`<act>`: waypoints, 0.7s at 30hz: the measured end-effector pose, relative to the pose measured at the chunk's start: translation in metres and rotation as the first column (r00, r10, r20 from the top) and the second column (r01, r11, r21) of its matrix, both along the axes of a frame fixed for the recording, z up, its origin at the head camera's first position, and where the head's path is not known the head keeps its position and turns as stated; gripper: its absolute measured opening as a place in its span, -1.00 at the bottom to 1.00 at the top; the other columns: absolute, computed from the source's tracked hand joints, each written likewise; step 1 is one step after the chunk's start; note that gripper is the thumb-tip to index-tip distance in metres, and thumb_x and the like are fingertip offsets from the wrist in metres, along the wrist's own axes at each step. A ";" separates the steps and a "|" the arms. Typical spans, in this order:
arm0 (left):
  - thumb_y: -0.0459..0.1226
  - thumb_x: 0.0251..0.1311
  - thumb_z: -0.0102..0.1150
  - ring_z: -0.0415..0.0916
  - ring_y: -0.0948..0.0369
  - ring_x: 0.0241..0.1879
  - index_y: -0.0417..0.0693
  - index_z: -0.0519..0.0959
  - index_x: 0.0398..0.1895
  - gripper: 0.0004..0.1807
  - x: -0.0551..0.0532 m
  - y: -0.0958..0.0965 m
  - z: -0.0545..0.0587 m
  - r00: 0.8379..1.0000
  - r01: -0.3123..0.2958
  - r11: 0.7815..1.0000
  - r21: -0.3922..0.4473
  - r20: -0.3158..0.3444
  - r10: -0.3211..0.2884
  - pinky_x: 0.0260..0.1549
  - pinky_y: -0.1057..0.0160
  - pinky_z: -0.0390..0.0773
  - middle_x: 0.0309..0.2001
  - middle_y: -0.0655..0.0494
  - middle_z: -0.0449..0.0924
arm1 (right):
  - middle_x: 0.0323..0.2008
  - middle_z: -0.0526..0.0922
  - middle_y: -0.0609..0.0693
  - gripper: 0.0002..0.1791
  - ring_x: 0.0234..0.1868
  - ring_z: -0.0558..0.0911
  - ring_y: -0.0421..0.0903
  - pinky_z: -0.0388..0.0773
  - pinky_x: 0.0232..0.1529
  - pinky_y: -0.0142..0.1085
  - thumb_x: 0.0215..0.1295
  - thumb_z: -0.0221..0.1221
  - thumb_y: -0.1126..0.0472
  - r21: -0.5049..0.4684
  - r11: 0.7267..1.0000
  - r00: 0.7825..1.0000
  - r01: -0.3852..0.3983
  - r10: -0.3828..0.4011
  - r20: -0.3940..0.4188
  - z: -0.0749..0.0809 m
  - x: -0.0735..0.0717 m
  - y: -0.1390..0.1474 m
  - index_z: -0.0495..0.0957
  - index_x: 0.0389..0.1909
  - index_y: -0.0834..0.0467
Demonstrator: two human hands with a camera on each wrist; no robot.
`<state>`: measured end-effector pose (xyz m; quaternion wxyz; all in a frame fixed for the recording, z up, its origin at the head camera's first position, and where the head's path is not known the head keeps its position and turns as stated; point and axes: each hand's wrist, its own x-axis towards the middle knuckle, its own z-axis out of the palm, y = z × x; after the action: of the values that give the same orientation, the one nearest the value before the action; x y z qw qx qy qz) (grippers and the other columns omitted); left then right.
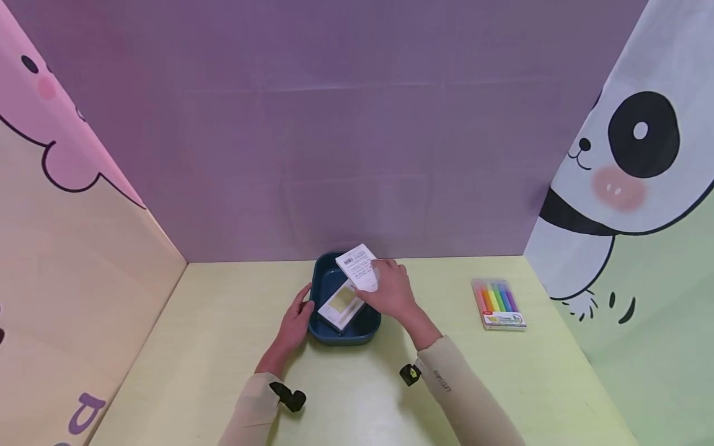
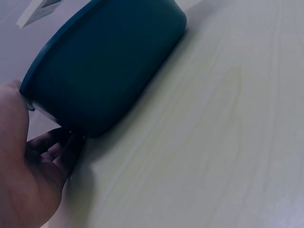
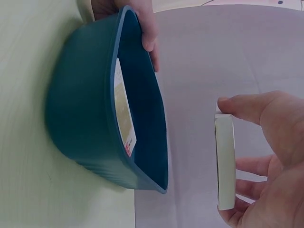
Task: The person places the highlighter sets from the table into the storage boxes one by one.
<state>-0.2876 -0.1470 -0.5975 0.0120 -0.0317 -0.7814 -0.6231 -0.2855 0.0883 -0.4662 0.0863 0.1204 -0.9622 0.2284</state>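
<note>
A dark blue plastic bin (image 1: 361,334) stands at the middle of the table's far side. My left hand (image 1: 294,322) grips its left side, thumb over the rim and fingers against the outside wall, low down in the left wrist view. Above the bin, my right hand (image 1: 392,290) holds a small white box (image 1: 356,261) by its edges, thumb on one side and fingers on the other. Printed text and a barcode show on its upper face. A second white box (image 1: 338,308) with a gold panel leans inside the bin, partly covered by the held one.
A clear pack of colored markers (image 1: 499,303) lies on the table (image 1: 212,347) to the right. A purple wall (image 1: 346,136) rises right behind the bin. Side walls with cartoon animals, one a panda (image 1: 641,133), flank the table.
</note>
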 end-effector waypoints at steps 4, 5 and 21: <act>-0.21 0.49 -0.12 0.39 -0.10 0.17 0.12 0.20 0.48 -0.48 0.000 0.000 -0.001 1.000 0.005 1.000 -0.004 -0.009 -0.005 0.24 -0.12 0.23 0.18 -0.29 0.46 | 0.12 0.53 0.13 -0.21 0.14 0.40 0.07 0.29 0.15 -0.07 0.03 0.40 -0.08 0.023 1.000 1.000 -0.010 0.009 0.018 -0.003 -0.002 -0.003 0.41 0.22 0.27; -0.19 0.49 -0.13 0.39 -0.09 0.17 0.16 0.21 0.48 -0.48 -0.003 0.000 -0.007 1.000 0.000 1.000 -0.006 -0.010 -0.001 0.24 -0.11 0.23 0.18 -0.27 0.46 | 0.12 0.53 0.13 -0.20 0.15 0.40 0.08 0.30 0.15 -0.07 0.03 0.40 -0.08 0.025 1.000 1.000 -0.012 0.011 0.021 -0.003 -0.002 -0.004 0.41 0.22 0.27; -0.23 0.50 -0.13 0.37 -0.11 0.18 0.07 0.17 0.50 -0.47 -0.005 -0.001 -0.005 1.000 0.018 1.000 -0.003 0.003 -0.018 0.24 -0.13 0.21 0.20 -0.31 0.43 | 0.15 0.50 0.14 -0.17 0.06 0.45 0.08 0.39 0.09 -0.10 0.00 0.42 -0.12 0.088 0.996 0.996 -0.033 0.026 0.084 -0.008 -0.005 -0.014 0.44 0.24 0.24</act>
<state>-0.2922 -0.1478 -0.6022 0.0054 -0.0378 -0.7820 -0.6221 -0.2904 0.0739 -0.4743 0.0376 0.1287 -0.9723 0.1913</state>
